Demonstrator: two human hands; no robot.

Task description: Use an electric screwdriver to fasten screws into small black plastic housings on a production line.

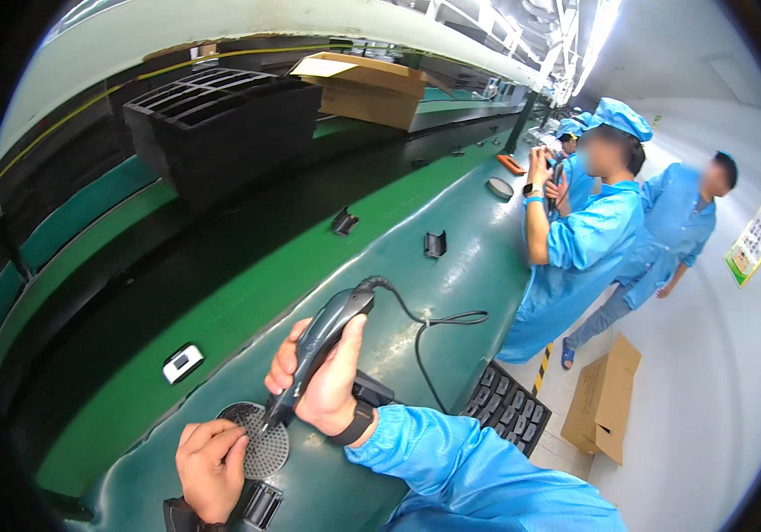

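Note:
My right hand (332,386) is wrapped round a dark grey electric screwdriver (323,337), tilted with its bit pointing down and left. The bit's tip is over a round perforated grey plate (267,454) on the green bench. Beside that plate my left hand (212,468) is closed, thumb and fingertips pinched together close to the bit; whatever they hold is too small to make out. A black plastic part (262,504) lies just right of my left wrist. Behind my right wrist another black part (372,388) is partly hidden.
The screwdriver's cord (420,324) loops across the bench (478,257). A tray of black parts (506,410) is at the right edge. Black parts and a white-and-black device (183,363) lie along the green belt (247,310). Beyond are a black bin (221,133), a carton (367,93) and co-workers in blue (589,230).

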